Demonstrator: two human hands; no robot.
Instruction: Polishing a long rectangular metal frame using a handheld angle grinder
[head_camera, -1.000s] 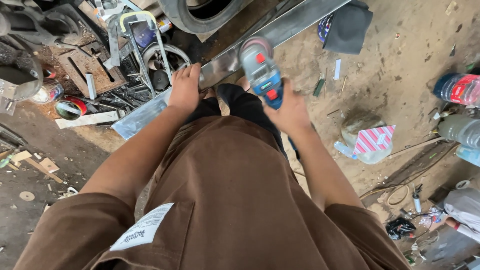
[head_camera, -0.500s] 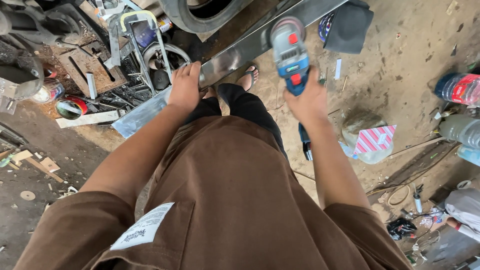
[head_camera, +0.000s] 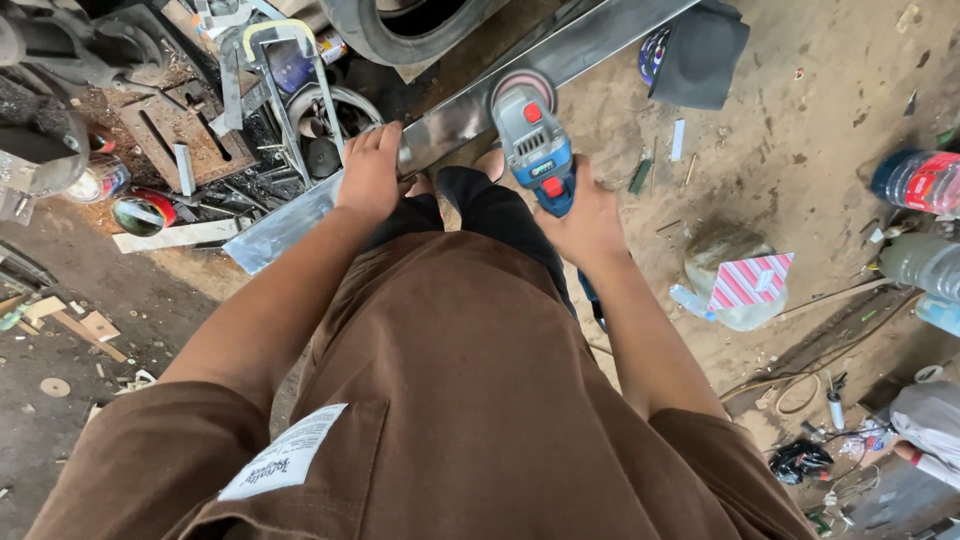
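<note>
My right hand (head_camera: 590, 225) grips the body of a blue and grey angle grinder (head_camera: 533, 140). Its round disc (head_camera: 523, 85) sits on a long grey metal bar (head_camera: 460, 110) that runs across the dirt floor from lower left to upper right. My left hand (head_camera: 370, 175) lies flat on that bar, palm down, fingers together, a short way left of the disc. A bare foot shows under the bar between my hands. My brown shirt fills the lower part of the view.
A tyre (head_camera: 410, 25) lies beyond the bar. Scrap metal, a yellow-handled frame (head_camera: 285, 80) and tins (head_camera: 140, 210) crowd the left. At the right are a dark cap (head_camera: 700, 55), a striped packet (head_camera: 750, 282), plastic bottles (head_camera: 915, 180) and loose cables (head_camera: 800, 390).
My right hand carried the grinder up and rightward, then brought it back left and lowered the disc to the bar. My left hand stayed pressed on the bar.
</note>
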